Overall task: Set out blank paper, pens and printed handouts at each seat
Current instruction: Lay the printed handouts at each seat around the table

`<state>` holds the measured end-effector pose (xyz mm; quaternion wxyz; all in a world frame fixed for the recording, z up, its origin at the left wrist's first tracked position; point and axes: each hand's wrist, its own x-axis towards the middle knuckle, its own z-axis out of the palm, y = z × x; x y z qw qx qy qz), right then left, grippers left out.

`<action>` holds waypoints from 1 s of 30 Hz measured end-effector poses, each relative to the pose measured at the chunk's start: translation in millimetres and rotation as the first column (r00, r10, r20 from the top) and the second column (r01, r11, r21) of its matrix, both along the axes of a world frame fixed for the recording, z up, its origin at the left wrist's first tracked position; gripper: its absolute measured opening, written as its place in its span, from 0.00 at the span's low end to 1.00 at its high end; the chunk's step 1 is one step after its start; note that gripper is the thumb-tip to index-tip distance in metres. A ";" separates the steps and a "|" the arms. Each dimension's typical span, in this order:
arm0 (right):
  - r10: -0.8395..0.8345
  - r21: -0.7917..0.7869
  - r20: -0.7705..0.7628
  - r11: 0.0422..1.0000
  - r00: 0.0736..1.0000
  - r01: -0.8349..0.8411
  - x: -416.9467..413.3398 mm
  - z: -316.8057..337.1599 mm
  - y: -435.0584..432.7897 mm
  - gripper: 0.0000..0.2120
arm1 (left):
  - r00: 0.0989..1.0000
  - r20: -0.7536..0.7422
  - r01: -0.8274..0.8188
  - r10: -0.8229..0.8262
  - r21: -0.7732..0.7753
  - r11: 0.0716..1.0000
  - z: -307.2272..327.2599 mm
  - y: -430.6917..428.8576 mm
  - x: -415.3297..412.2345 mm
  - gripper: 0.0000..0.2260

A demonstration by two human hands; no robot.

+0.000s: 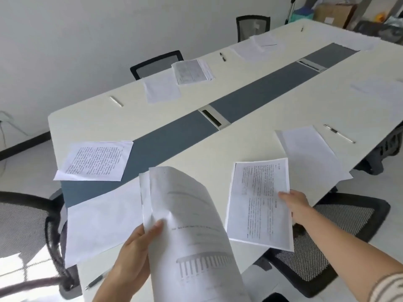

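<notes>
My left hand (133,253) grips a curled stack of printed handouts (192,225) above the near end of the white table (250,136). My right hand (294,203) pinches the right edge of a single printed handout (257,203), held low over the table's near right edge. A blank sheet (102,221) lies at the near seat, with a dark pen (96,281) beside it. A printed handout (93,161) lies at the left end. Another blank sheet (309,149) and a silver pen (339,133) lie at the right seat.
Farther seats on the left side have papers (161,87), a printed stack (192,71), a white pen (116,101) and dark pens (222,56). A grey strip (250,99) with cable boxes runs down the middle. Black mesh chairs (322,240) surround the table; boxes stand at the back right.
</notes>
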<state>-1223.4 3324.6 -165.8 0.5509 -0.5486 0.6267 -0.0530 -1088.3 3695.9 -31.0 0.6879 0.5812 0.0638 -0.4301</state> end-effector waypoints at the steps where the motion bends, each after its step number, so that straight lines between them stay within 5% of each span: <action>1: 0.019 -0.002 -0.016 1.000 1.000 -0.019 7.2 -6.2 -3.4 0.10 | 1.000 0.001 -0.005 0.005 0.004 1.000 0.3 -2.7 4.6 0.14; 8: 0.125 -0.021 -0.148 0.991 0.981 -0.129 36.8 -35.7 -15.6 0.12 | 0.999 -0.039 -0.030 0.032 0.053 0.998 -4.8 -14.4 21.4 0.13; 12: 0.374 -0.188 -0.411 0.858 0.831 -0.479 43.9 -23.0 -14.2 0.25 | 0.996 -0.045 0.075 -0.074 0.008 0.997 -3.5 -26.9 29.7 0.12; 14: 0.464 -0.245 -0.233 0.822 0.855 -0.513 60.5 0.6 -3.5 0.32 | 0.990 -0.047 0.135 -0.136 -0.033 0.990 1.2 -37.6 36.0 0.13; 16: 0.517 -0.133 0.105 0.854 0.850 -0.503 82.2 41.6 12.9 0.34 | 0.976 -0.037 0.213 -0.216 -0.070 0.975 6.1 -51.7 40.9 0.15; 21: 0.599 0.055 0.519 0.688 0.610 -0.723 96.1 114.2 36.0 0.26 | 0.903 -0.011 0.422 -0.430 -0.173 0.890 18.0 -90.7 47.0 0.21; 24: 0.412 0.117 0.576 0.813 0.706 -0.571 72.4 138.8 30.4 0.20 | 0.867 0.000 0.492 -0.499 -0.171 0.854 18.0 -105.9 48.0 0.21; 30: 0.239 -0.228 0.500 0.963 0.832 -0.140 -15.7 174.1 -1.8 0.10 | 0.760 0.087 0.650 -0.645 -0.113 0.751 16.3 -131.5 28.8 0.19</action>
